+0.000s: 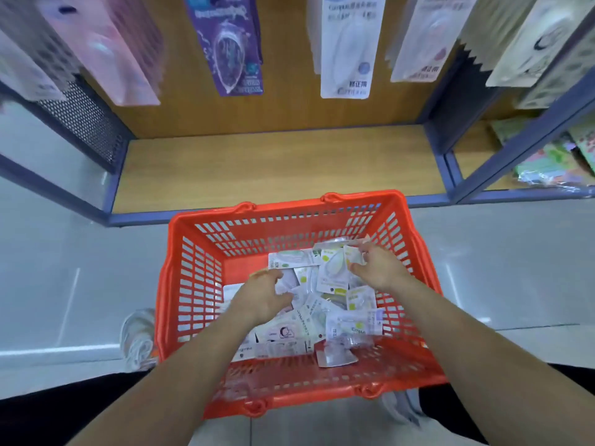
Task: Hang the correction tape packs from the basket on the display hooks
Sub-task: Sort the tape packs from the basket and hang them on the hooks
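Observation:
A red plastic basket [193,284] stands on the floor below me. Inside lie several correction tape packs [351,326], white with green or purple marks. My left hand [260,297] reaches into the pile, fingers curled around a pale pack at the left of the heap. My right hand [376,268] is at the far right of the pile and pinches the edge of a white pack [352,255]. Above, packs hang from the display: a pink one [106,49], a purple one [231,49], a white one [349,49].
A wooden shelf base [277,169] with blue metal frame sits just behind the basket. A perforated dark panel [87,120] stands at the left. More goods lie on the shelf at right [553,162]. My shoes [138,339] flank the basket on grey floor tiles.

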